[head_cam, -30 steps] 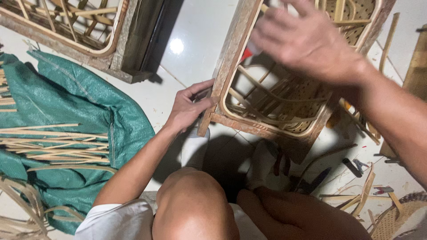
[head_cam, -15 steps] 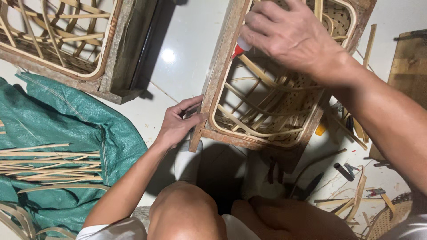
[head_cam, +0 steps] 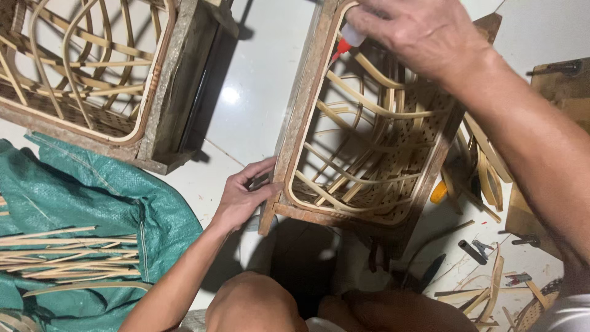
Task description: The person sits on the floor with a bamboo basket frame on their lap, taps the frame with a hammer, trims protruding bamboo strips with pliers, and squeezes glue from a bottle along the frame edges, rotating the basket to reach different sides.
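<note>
**Glue bottle at the basket frame**

The left hand [head_cam: 243, 197] grips the near left corner of the wooden frame [head_cam: 301, 123], fingers curled around it. The right hand [head_cam: 424, 34] pinches a small red-tipped glue bottle [head_cam: 347, 42] against the frame's far left edge, above the woven basket [head_cam: 369, 154].
</note>
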`<state>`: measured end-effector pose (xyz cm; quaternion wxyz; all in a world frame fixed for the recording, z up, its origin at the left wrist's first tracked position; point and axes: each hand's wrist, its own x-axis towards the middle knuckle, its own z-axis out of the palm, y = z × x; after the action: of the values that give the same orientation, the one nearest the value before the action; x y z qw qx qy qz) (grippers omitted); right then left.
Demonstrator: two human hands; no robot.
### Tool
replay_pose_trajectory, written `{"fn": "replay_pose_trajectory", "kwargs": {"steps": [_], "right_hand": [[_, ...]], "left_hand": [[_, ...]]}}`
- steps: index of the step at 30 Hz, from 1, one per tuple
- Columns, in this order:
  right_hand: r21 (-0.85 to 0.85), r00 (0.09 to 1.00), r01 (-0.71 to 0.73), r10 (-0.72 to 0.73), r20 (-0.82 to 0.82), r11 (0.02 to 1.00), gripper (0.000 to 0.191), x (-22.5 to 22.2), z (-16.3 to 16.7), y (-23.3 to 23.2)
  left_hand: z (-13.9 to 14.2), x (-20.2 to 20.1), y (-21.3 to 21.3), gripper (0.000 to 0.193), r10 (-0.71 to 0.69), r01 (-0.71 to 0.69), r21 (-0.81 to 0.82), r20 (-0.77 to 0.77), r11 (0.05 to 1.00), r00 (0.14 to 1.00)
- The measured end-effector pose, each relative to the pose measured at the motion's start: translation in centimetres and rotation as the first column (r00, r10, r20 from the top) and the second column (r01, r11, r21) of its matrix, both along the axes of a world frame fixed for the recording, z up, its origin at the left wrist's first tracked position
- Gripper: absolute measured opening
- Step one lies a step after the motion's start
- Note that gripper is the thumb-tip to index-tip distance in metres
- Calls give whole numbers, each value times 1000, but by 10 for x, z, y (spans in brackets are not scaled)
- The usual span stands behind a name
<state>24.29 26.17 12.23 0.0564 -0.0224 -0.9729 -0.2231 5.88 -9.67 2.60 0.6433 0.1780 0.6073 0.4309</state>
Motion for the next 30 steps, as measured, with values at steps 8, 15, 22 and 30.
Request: {"fn": "replay_pose_trajectory", "kwargs": {"steps": [8,15,22,30], "right_hand": [[101,996,-87,86,12,991,22,-18,9,5],[53,998,-52,51,26,997,33,-27,20,19],[-99,988,114,-102,117,989,44,-25,2,45],[-71,997,72,-71,13,995,26,-14,-20,64]], "left_hand": [[0,-1,0,58,14,-14,13,19,1000,1000],[2,-3,1,59,14,-15,16,47,1000,999],[0,-7,1,62,-25,25,-10,20,1000,1000],[-5,-7,-1,62,-58,58,-39,-15,998,998]]}}
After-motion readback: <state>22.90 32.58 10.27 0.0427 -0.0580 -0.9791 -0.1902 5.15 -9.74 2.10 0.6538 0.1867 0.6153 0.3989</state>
